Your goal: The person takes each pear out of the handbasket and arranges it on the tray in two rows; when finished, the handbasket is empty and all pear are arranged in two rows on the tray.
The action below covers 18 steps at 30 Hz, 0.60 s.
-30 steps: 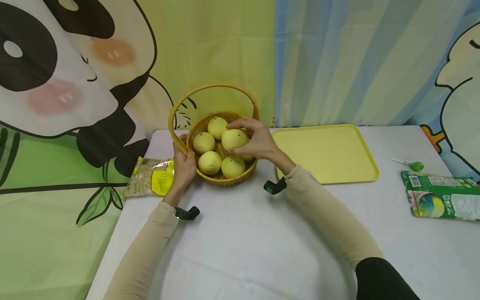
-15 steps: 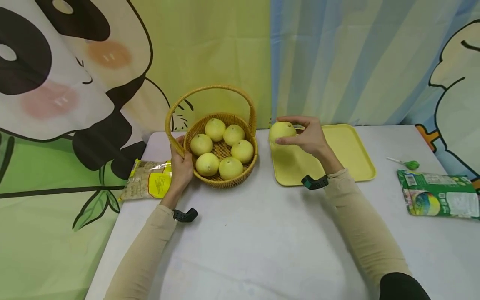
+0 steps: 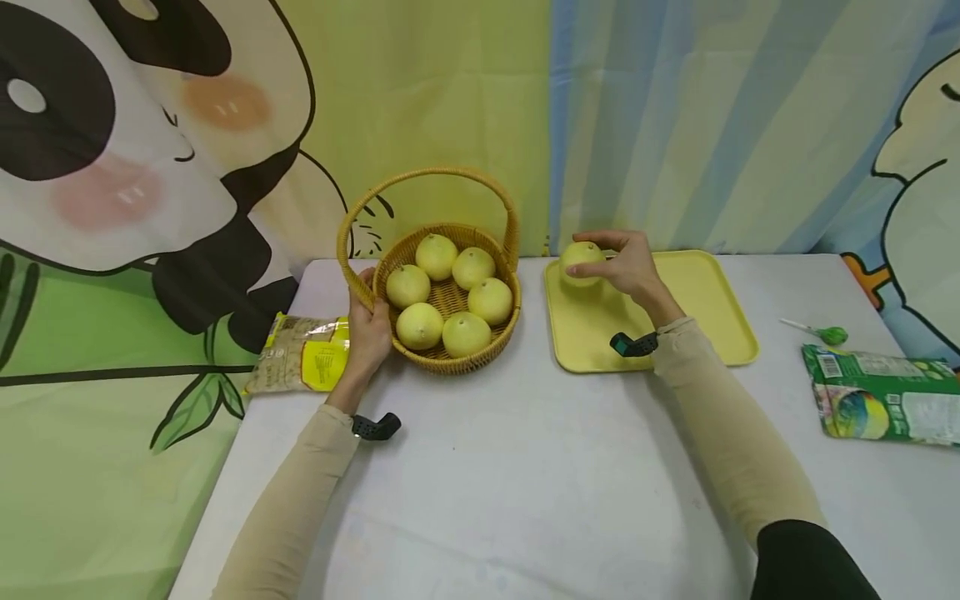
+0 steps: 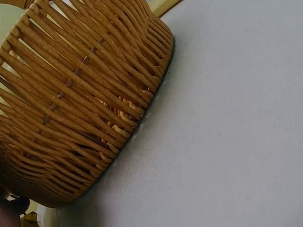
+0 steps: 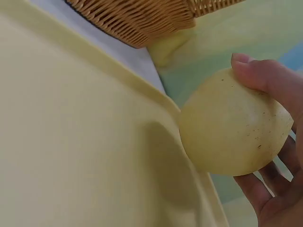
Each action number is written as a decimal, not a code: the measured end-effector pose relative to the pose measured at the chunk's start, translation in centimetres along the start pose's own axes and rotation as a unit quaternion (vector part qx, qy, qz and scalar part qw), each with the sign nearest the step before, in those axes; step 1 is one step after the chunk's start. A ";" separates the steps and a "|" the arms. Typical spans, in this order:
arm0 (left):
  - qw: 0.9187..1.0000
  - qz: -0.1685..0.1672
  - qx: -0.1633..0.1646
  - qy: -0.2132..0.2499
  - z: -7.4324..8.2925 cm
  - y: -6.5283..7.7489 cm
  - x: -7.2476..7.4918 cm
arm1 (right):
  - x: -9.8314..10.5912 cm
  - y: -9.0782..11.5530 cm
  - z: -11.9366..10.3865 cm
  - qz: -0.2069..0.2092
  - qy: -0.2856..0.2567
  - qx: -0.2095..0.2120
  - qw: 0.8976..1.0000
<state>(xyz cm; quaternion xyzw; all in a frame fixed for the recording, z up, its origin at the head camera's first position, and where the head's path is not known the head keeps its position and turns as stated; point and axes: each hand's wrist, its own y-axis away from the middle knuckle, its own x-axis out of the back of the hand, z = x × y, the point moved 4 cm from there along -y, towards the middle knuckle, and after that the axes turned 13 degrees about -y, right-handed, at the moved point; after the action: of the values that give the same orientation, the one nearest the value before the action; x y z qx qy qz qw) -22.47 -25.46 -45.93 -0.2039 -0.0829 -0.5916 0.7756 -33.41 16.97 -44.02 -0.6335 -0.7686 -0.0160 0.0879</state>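
Note:
My right hand [image 3: 628,268] holds a small, round, pale-yellow melon [image 3: 581,263] between thumb and fingers, over the back left corner of a yellow tray [image 3: 690,308]. In the right wrist view that melon [image 5: 232,125] appears above the tray's rim [image 5: 142,90], its shadow cast on the tray. My left hand [image 3: 369,333] grips the left side of a wicker basket [image 3: 480,362] by the foot of its tall handle. Several similar melons [image 3: 467,335] lie in a ring inside the basket. The left wrist view shows mostly the basket's woven side [image 4: 80,90]; that hand is nearly out of frame.
A clear and yellow packet [image 3: 300,354] of grain-like contents lies left of the basket. At the right are a green lollipop [image 3: 831,334] and a green packet [image 3: 888,396]. A printed curtain [image 3: 450,100] hangs behind the white table [image 3: 487,483].
My right hand has lifted a melon out of the basket and carried it right, over the tray. My left hand has stayed on the basket.

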 end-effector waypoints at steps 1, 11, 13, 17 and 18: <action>1.000 -0.003 0.006 0.002 0.0 0.0 0.0 | -0.1 -0.1 0.3 0.002 -0.002 -0.004 1.000; 1.000 -0.008 0.007 -0.005 -0.1 0.2 0.1 | -1.3 -0.8 1.7 0.003 -0.020 -0.009 1.000; 1.000 -0.012 0.009 -0.003 -0.1 0.2 0.1 | -1.7 -1.0 1.7 -0.013 -0.019 -0.008 1.000; 1.000 -0.021 0.013 -0.003 0.0 0.1 -0.1 | -2.0 -1.3 2.1 -0.036 -0.023 -0.012 0.999; 1.000 -0.023 0.012 -0.004 0.0 0.1 -0.2 | -2.0 -1.3 2.1 -0.039 -0.018 -0.012 0.999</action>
<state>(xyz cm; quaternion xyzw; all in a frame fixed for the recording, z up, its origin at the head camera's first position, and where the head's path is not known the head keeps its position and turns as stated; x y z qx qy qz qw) -22.41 -25.29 -45.99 -0.1944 -0.0977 -0.6074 0.7640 -34.52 15.07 -46.27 -0.6046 -0.7937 -0.0170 0.0652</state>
